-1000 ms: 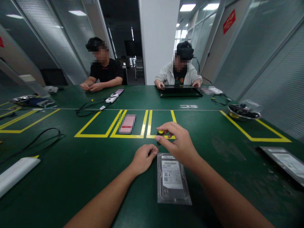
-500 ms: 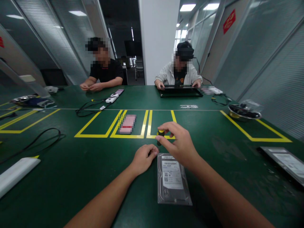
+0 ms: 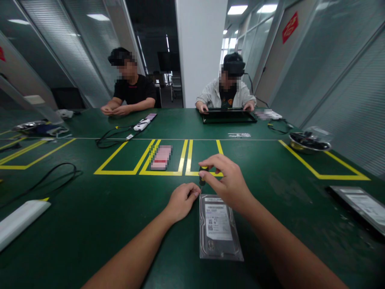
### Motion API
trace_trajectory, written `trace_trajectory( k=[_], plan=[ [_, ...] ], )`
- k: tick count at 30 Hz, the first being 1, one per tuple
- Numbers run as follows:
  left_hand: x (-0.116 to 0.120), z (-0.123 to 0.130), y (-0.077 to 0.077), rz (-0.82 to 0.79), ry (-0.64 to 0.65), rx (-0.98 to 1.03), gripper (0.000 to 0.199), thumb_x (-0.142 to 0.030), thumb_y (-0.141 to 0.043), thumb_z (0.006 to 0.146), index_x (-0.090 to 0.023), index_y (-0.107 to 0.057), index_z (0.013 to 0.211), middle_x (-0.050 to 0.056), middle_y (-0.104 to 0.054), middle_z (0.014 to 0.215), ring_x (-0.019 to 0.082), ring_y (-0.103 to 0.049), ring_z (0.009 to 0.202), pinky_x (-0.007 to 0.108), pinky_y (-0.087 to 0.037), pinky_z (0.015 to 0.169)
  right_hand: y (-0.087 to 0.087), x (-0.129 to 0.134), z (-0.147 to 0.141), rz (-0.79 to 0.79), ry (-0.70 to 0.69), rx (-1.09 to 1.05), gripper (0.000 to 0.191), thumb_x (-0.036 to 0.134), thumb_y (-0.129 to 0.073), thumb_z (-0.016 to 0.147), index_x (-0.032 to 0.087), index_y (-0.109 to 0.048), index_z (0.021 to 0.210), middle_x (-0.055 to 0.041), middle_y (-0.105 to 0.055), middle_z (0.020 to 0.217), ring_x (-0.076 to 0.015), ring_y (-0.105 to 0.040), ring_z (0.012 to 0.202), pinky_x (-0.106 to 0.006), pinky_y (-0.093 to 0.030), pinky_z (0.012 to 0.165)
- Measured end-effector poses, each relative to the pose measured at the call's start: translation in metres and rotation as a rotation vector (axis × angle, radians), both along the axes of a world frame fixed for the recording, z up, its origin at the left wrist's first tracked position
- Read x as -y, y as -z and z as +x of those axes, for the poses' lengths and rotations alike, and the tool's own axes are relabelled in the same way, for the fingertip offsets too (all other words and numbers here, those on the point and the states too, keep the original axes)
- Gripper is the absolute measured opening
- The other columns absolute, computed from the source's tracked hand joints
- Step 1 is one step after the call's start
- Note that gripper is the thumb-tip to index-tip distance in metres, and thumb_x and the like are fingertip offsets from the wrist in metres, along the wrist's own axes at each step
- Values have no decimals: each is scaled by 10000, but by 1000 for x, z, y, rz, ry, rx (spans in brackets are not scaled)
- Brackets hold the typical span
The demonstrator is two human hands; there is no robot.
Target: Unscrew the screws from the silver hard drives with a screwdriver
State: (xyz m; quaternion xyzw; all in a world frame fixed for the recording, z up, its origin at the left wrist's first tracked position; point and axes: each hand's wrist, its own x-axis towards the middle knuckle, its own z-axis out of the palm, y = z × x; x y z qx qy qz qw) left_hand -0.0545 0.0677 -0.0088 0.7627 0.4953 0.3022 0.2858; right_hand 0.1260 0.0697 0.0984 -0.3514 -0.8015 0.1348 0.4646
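Evidently, in the head view, a hard drive (image 3: 218, 226) is laid flat on the green table (image 3: 168, 257), label side up, just in front of the wearer and between the two forearms. A small screwdriver (image 3: 203, 178) with a black and yellow handle is grasped between the thumb and fingers of the right hand (image 3: 227, 178); it is held nearly upright, shaft downward, at the drive's far left corner. Whether the screw end is touched by the tip cannot be told. The left hand (image 3: 183, 202) is rested on the table beside that same corner, its fingers curled and brought close to the shaft; whether anything is pinched by them cannot be told.

Farther off, yellow tape (image 3: 162, 173) is stuck down in box outlines, and a pink item (image 3: 162, 154), blurred over, is placed within one of them. To the right, a second drive (image 3: 362, 204) is set near the edge of the view, and beyond it a metal bowl (image 3: 309, 149) is filled with dark pieces and clear plastic. On the far side, a dark panel (image 3: 230, 117) is held by a person in a light jacket (image 3: 210, 92), and beside them another person in black (image 3: 135, 94) is seated.
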Motion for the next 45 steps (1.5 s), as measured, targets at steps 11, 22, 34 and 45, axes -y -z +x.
trace_trajectory(
  k=[11,22,34,45],
  plan=[
    [1,0,-1,5,33,-1,144,-150,-490,905,-202,-614,854,-2,-655,867,190,-555,857,288,-378,757,1,-1,3,17,-20,11,247,92,-542,882,164,-680,1073,-61,-718,1093,-154,-651,1034,-308,-509,910],
    [1,0,0,6,30,-2,136,-155,-480,904,-204,-595,850,-4,-640,858,188,-548,852,298,-382,752,0,1,2,126,12,61,142,114,-555,873,157,-639,979,-70,-691,1017,-179,-620,990,-334,-485,876],
    [1,1,2,8,17,-24,134,-141,-476,885,-206,-591,868,5,-641,896,203,-537,897,318,-389,797,-1,2,1,115,8,89,164,123,-541,890,157,-648,1008,-67,-698,1030,-181,-624,993,-342,-488,885],
    [1,-1,2,4,16,-33,155,-135,-468,887,-210,-604,888,14,-655,925,212,-550,919,327,-405,821,-4,4,1,92,25,94,147,141,-545,896,172,-652,990,-66,-689,1025,-182,-621,990,-347,-491,876]
  ],
)
